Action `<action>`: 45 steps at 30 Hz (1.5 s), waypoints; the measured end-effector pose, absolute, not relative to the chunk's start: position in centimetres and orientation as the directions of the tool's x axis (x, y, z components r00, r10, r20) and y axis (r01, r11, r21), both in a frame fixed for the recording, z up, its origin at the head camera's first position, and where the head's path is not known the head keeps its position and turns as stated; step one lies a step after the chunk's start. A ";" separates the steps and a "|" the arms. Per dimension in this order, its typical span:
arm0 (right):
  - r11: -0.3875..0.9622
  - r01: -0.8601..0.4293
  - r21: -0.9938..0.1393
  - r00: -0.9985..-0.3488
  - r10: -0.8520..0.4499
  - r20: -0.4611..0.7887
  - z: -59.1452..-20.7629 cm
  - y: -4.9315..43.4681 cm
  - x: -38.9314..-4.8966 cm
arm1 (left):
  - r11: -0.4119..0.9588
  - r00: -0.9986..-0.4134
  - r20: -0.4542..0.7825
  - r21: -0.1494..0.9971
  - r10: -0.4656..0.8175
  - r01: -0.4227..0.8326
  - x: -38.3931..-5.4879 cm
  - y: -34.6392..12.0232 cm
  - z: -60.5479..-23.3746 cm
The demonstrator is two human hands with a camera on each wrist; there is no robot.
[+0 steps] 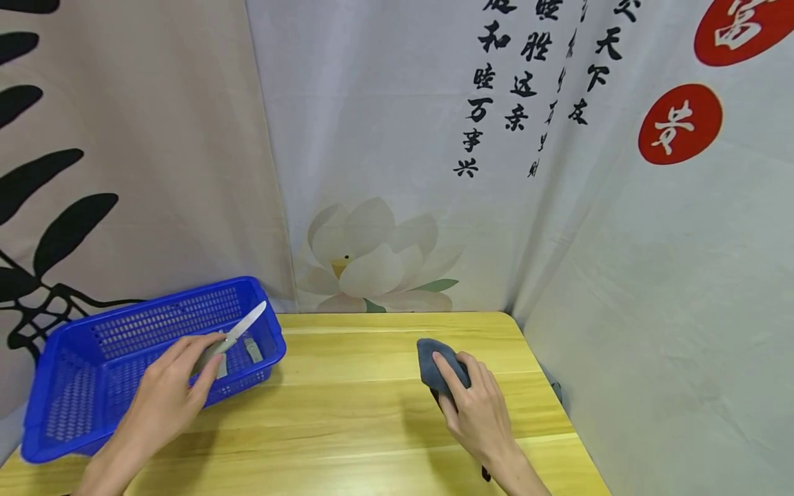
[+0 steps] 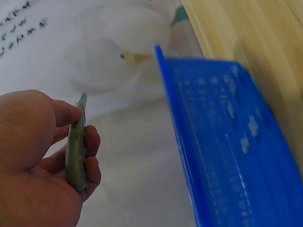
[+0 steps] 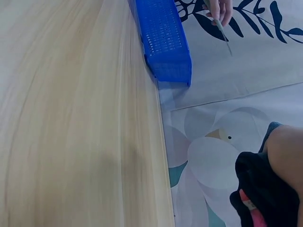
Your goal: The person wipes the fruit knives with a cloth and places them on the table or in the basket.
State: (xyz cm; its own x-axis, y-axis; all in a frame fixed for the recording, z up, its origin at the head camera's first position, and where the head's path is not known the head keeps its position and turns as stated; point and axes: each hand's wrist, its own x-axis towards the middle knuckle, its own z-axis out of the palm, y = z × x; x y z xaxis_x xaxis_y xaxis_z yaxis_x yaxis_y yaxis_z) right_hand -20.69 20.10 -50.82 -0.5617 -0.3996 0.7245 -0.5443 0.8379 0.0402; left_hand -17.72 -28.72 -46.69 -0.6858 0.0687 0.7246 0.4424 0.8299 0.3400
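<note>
My left hand [image 1: 163,394] grips a small knife [image 1: 247,324] by its grey-green handle, held over the right part of a blue plastic basket [image 1: 93,441]. The pale blade points up and away. In the left wrist view, thumb and fingers close round the knife handle [image 2: 75,156], and the basket [image 2: 222,142] stands to its right. Above the right side of the table, my right hand [image 1: 480,406] holds a folded blue-grey cloth [image 1: 432,362]. The right wrist view shows a black cloth part [image 3: 265,189] with a pink-red patch below that hand [image 3: 287,153].
Small greyish pieces [image 1: 252,350] show in the basket's right end. The basket stands at the left of the yellow wooden table [image 1: 335,413]. Printed fabric [image 1: 384,138] hangs behind the table's back edge, and another pale sheet [image 1: 670,310] hangs along the right.
</note>
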 end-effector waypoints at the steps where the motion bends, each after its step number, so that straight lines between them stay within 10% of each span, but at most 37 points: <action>1: 0.840 -0.542 0.037 -0.565 -0.397 0.723 -50.8 20.2 -20.7 | 0.840 -0.694 0.717 0.335 0.066 0.426 -17.9 -29.3 -46.7; 15: 0.850 -0.525 0.040 -0.577 -0.391 0.717 -51.4 21.3 -20.5 | 0.899 -0.906 0.423 0.398 -0.002 0.184 -20.0 -36.0 -47.6; 29: 0.861 -0.508 0.041 -0.589 -0.381 0.713 -52.0 22.0 -20.3 | 0.892 -0.979 0.187 0.453 -0.084 0.010 -21.1 -37.4 -48.5; 37: 0.876 -0.482 0.019 -0.626 -0.359 0.692 -52.1 22.5 -20.2 | 0.880 -0.911 0.413 0.438 -0.017 0.182 -20.4 -34.0 -48.6; 45: 0.904 -0.427 -0.028 -0.732 -0.328 0.597 -52.3 23.0 -20.5 | 0.824 -0.713 0.689 0.325 0.130 0.465 -19.3 -28.7 -48.4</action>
State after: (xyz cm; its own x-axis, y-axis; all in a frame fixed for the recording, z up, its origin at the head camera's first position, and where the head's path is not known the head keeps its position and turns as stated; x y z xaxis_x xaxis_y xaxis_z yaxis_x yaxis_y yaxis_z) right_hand -20.54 23.04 -52.33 -0.7323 -0.3280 0.5968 -0.4275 0.9036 -0.0279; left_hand -19.31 -28.74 -48.36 -0.7130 0.1300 0.6890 0.4645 0.8236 0.3253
